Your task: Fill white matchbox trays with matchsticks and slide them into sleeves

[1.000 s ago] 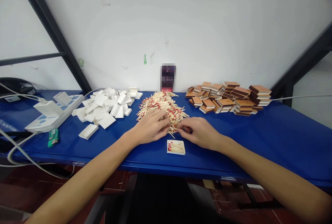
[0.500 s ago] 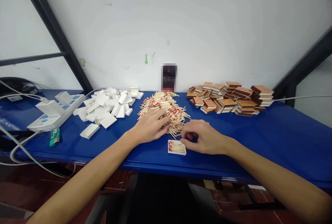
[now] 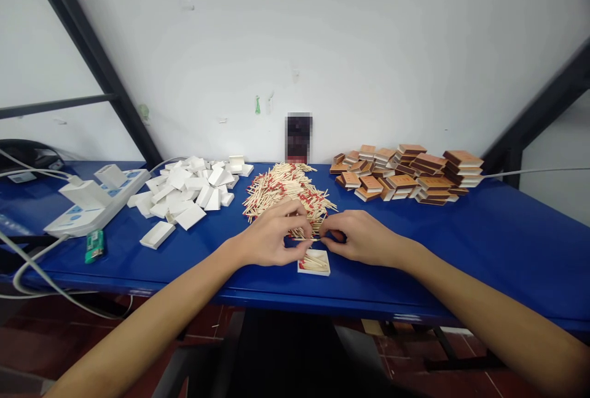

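Blue tabletop [image 3: 498, 250]; all positions given relative to the match pile [image 3: 286, 183], going left to right.

- Far left of the pile: white power strip [image 3: 74, 223], white adapter [image 3: 87, 194] plugged in, cables running off. Green item [image 3: 94, 245] just in front of the strip; too small to identify.
- Left of the pile: heap of white trays [image 3: 193, 183], jumbled at mixed angles. One loose tray [image 3: 157, 235] lies apart, on the near side of the heap.
- Near left edge of the pile: left hand [image 3: 307, 240], fingers curled, thumb and index slightly apart.
- In front of the pile: matchstick [image 3: 314, 239] lying across between the fingertips of both hands. Can't make out which hand has hold of it, or if both do.
- Nearer still, in front of the pile: filled tray [image 3: 318, 273], flat, part-full of matches [image 3: 316, 261], red heads toward the left. Left thumb is right by its back edge.
- Near right of the pile: right hand [image 3: 321, 239], curled, thumb and index almost together; grip unclear.
- Right of the pile: orange-brown matchboxes [image 3: 403, 182], loosely stacked, tallest stack at the far right end.
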Demonstrator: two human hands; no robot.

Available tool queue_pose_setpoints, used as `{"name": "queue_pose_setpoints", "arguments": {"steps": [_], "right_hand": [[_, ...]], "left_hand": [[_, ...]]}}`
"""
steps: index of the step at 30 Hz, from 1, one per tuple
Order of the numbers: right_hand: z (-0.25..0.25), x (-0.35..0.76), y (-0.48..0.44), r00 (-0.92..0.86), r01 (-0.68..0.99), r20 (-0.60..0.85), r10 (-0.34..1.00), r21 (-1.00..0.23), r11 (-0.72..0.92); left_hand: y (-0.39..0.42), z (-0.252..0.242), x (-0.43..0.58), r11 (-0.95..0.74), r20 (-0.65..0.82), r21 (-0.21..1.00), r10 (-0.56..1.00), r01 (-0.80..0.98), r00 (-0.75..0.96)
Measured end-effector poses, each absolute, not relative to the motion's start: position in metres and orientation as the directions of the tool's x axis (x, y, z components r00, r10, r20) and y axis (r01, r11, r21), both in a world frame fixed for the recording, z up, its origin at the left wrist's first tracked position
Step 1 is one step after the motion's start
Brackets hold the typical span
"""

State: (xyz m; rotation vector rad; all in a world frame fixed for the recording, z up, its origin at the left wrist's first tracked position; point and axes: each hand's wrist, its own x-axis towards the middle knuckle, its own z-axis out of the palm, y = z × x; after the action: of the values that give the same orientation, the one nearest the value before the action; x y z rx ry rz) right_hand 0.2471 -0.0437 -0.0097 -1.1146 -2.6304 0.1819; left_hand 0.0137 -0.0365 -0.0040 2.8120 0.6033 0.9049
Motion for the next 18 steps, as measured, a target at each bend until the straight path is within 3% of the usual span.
{"name": "queue_pose_setpoints", "arguments": {"steps": [3,6,13,15,18], "right_hand": [[-0.011,0.247,-0.042,-0.664,0.684,0.191,0.723,-0.234,0.691],[-0.011,0.248,-0.042,-0.675,0.669,0.197,0.711,-0.241,0.703],[-0.006,0.254,-0.041,-0.662,0.668,0.234,0.712,-0.246,0.702],[-0.004,0.255,-0.042,-0.647,0.652,0.225,0.728,-0.331,0.682],[-0.001,0.253,-0.047,-0.624,0.573,0.158,0.765,-0.573,0.586]], "left_hand": [[-0.04,-0.005,0.016,-0.905,0.498,0.314,0.414,0.286,0.762],[-0.037,-0.005,0.014,-0.903,0.472,0.295,0.423,0.314,0.774],[-0.02,-0.006,0.005,-0.884,0.468,-0.004,0.411,0.467,0.782],[-0.019,-0.007,0.005,-0.887,0.45,-0.031,0.399,0.46,0.799],[-0.02,-0.008,0.005,-0.894,0.446,-0.056,0.376,0.445,0.812]]}}
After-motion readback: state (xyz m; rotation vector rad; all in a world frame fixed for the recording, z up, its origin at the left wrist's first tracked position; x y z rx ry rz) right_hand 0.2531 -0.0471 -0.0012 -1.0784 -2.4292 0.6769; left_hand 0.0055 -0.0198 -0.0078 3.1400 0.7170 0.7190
